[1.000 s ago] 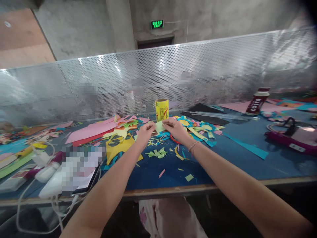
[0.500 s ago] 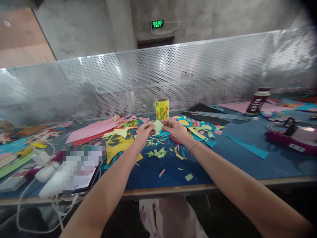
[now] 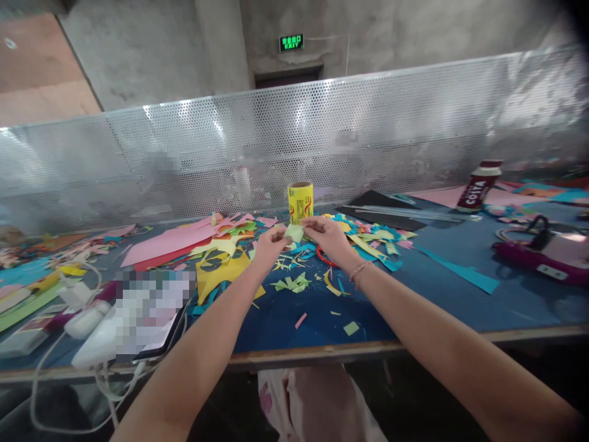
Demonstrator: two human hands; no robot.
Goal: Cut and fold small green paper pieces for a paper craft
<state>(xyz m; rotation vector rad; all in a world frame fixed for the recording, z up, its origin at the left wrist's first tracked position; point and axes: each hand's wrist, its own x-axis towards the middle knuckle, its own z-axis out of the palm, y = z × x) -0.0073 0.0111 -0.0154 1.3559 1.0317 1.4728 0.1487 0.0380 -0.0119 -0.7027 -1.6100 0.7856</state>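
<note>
A small pale green piece of paper (image 3: 294, 232) is held up between my two hands, above the scraps in the middle of the table. My left hand (image 3: 272, 244) pinches its left edge, fingers curled. From the other side, my right hand (image 3: 327, 236) grips the right edge between thumb and fingers. Just behind them stands a yellow roll of tape (image 3: 300, 202) on its end. Below the paper lie thin cut strips and a small heap of light green scraps (image 3: 292, 283). Part of a red ring-shaped handle (image 3: 324, 258) shows beside my right wrist.
Left of my hands lie a yellow sheet with cut-outs (image 3: 216, 273), pink sheets (image 3: 172, 240) and a tablet (image 3: 161, 325) with white cables. On the right are a blue paper strip (image 3: 464, 271), a purple device (image 3: 543, 261) and a bottle (image 3: 477, 187). Perforated metal panelling (image 3: 276, 147) backs the table.
My right hand's fingers have risen slightly and its grip has shifted. The green paper now looks tilted or bent, with less of its face showing.
</note>
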